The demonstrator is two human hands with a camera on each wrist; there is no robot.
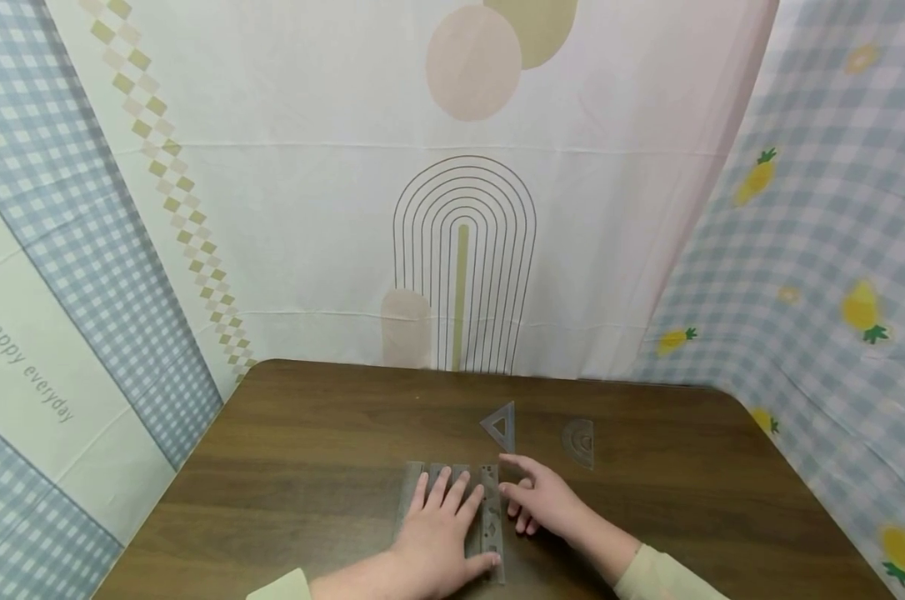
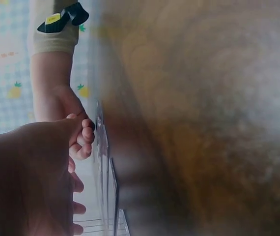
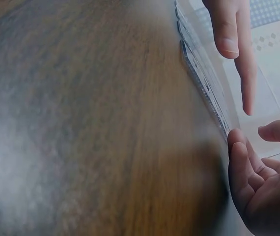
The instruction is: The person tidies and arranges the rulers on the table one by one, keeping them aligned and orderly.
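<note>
Several clear rulers lie side by side on the brown table, seen in the head view. My left hand [image 1: 439, 533] rests on them palm down with fingers spread, its thumb across the lower part of the rightmost ruler [image 1: 492, 521]. To the right of that ruler is my right hand [image 1: 546, 502], index finger and thumb pointing at its edge, the other fingers curled loosely. Nothing shows in its grasp; whether a fingertip touches the ruler is unclear. In the right wrist view the rulers [image 3: 199, 76] appear edge-on beneath the left fingers.
Beyond the hands lie a clear triangular set square [image 1: 509, 432] and, farther right, a clear protractor [image 1: 571, 446]. The wooden table [image 1: 310, 425] has rounded far corners. Patterned cloth [image 1: 310, 208] hangs behind and on both sides.
</note>
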